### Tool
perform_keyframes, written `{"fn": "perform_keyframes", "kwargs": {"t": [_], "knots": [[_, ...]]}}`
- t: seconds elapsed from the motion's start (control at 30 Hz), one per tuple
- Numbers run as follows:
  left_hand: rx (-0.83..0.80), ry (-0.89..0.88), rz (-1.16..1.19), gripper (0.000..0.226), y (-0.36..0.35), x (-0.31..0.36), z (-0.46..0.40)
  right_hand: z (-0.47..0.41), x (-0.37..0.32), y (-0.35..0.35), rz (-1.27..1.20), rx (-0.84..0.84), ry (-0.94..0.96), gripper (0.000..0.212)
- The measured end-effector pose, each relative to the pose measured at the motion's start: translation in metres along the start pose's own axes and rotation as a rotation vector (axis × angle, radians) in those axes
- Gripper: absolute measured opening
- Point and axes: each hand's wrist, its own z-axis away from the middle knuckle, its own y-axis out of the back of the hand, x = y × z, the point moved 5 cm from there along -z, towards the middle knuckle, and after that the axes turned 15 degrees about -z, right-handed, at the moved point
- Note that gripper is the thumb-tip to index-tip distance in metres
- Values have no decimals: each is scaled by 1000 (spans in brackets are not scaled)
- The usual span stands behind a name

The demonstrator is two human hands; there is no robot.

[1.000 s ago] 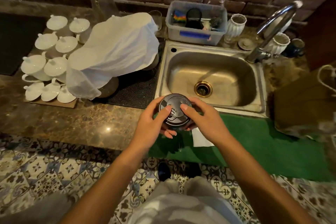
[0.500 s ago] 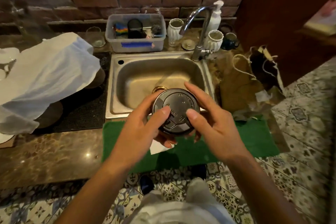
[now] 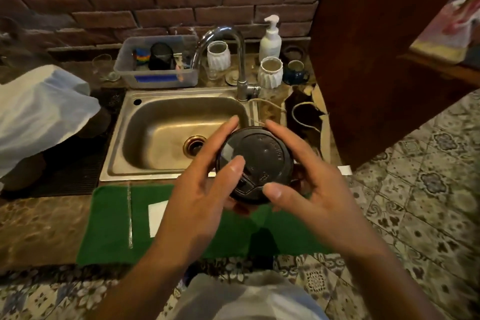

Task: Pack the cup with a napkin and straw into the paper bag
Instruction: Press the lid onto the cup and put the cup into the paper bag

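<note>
I hold a cup with a dark plastic lid (image 3: 259,161) above the counter's front edge, seen from the top. My left hand (image 3: 200,189) wraps its left side, thumb on the lid. My right hand (image 3: 309,184) grips its right side. The brown paper bag (image 3: 306,117) with cord handles stands open to the right of the sink, just beyond the cup. A white napkin (image 3: 155,215) lies on the green mat (image 3: 109,228), partly hidden by my left forearm. A clear wrapped straw (image 3: 129,215) lies on the mat left of the napkin.
A steel sink (image 3: 166,135) with a tall tap (image 3: 233,60) sits behind the mat. A plastic tub (image 3: 155,78), white jars, mugs and a soap dispenser (image 3: 270,39) line the brick wall. A white cloth (image 3: 39,112) covers dishes at left. A wooden panel (image 3: 376,60) rises at right.
My view has swung to the right, bringing the paper bag nearer the centre. Both hands have carried the cup up and rightwards, close to the bag's opening. The straw has come into sight.
</note>
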Motion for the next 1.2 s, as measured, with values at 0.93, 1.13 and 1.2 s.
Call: {"fn": "perform_keyframes", "kwargs": {"t": [0.93,1.13,1.2], "knots": [[2,-67,-826,80,-106,-65,-150,-9,-5,175,-63,618,286,78],[-52,104,-692,87,-106,-71,-169,-23,-5,197,-95,737,367,80],[-64,102,-683,86,-106,-69,-171,-41,-7,191,-62,726,356,79]]}}
